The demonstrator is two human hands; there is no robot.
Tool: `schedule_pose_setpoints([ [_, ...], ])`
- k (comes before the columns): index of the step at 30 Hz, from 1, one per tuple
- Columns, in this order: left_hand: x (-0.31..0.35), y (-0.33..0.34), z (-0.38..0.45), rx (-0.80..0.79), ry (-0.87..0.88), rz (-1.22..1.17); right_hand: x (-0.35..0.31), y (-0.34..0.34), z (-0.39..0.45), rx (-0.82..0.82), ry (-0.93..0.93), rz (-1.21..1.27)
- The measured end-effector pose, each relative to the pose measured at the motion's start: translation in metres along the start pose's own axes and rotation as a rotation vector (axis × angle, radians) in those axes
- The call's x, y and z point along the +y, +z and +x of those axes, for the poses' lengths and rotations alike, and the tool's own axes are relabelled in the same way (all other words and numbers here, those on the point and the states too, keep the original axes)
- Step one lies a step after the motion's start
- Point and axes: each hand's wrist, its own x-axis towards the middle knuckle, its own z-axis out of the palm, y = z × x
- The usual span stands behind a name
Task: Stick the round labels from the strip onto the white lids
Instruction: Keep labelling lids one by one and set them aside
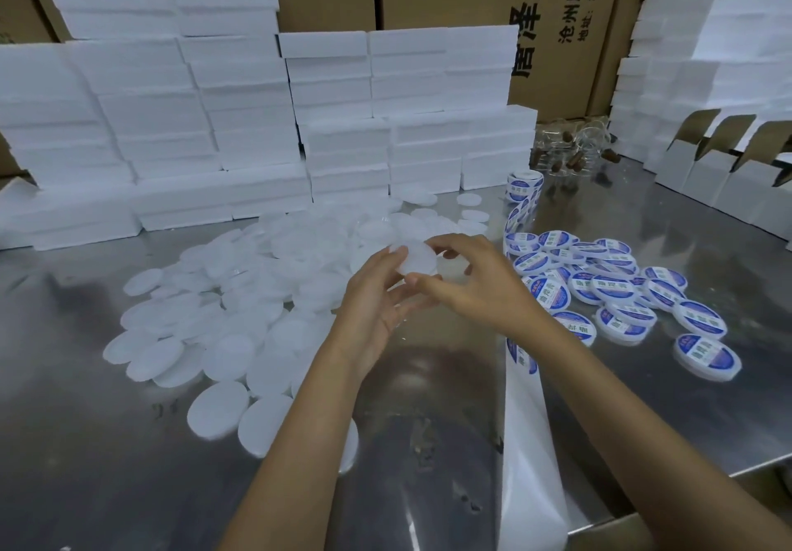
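A plain white lid (412,257) is held above the steel table between both hands. My left hand (377,293) grips it from the left and below, and my right hand (467,276) curls around its right edge, thumb under it. A big heap of unlabelled white lids (223,315) covers the table to the left. Lids with blue round labels (617,293) lie in a pile to the right. The label strip (520,225) runs from a roll (523,186) toward me, its emptied backing (531,443) trailing over the front edge.
Stacks of white foam blocks (257,122) stand along the back and at the far right. Cardboard cartons (557,15) rise behind them. Small glass bottles with brown stoppers (570,152) lie at the back right. Open white boxes (728,165) line the right side.
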Motion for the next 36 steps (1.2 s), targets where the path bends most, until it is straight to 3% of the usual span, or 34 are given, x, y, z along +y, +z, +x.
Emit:
schedule_pose_setpoints([
  [3, -0.001, 0.002, -0.001, -0.113, 0.007, 0.014, -0.002, -0.005, -0.012, 0.012, -0.066, -0.034],
  [7, -0.004, 0.005, -0.002, -0.135, 0.0, 0.008, 0.001, -0.016, -0.024, 0.009, -0.051, -0.085],
  [11, -0.002, 0.004, -0.002, -0.142, 0.001, -0.068, 0.021, -0.05, -0.035, 0.067, 0.163, -0.077],
  [14, -0.004, 0.004, -0.001, -0.124, -0.009, -0.066, 0.036, -0.064, -0.051, -0.135, 0.305, -0.213],
  [17, -0.007, 0.006, 0.0, -0.087, -0.016, -0.017, 0.037, -0.048, -0.063, -0.31, 0.234, -0.19],
  [23, -0.015, 0.002, 0.001, 0.015, -0.054, 0.212, 0.029, -0.003, -0.058, -0.248, 0.087, -0.153],
  [36, -0.02, -0.002, 0.005, 0.064, -0.038, 0.478, 0.024, 0.019, -0.044, -0.228, 0.102, -0.199],
])
